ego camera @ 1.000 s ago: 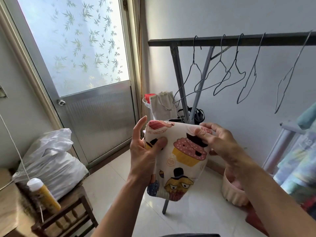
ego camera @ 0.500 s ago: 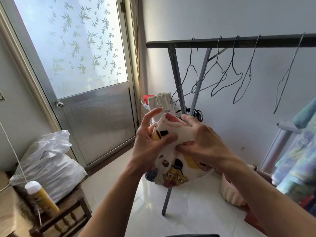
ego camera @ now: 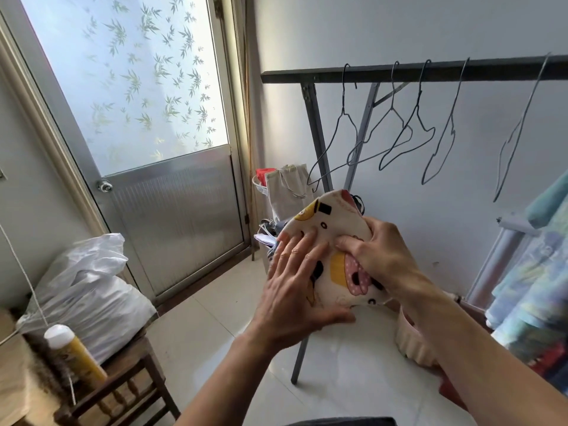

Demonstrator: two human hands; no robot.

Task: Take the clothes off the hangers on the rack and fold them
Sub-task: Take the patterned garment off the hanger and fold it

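Half a second ago the printed cloth (ego camera: 325, 219) hung longer. Now it is a tighter fold, held in the air below the rack's (ego camera: 399, 73) bare hangers (ego camera: 396, 139). The left hand (ego camera: 295, 290) has flattened against its front with straight fingers, and the right hand (ego camera: 378, 256) clutches its right edge.

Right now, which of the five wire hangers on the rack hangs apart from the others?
The rightmost hanger, nearest the colourful clothes at the right edge. A wide stretch of bare rail separates it from the other four, which hang closer together.
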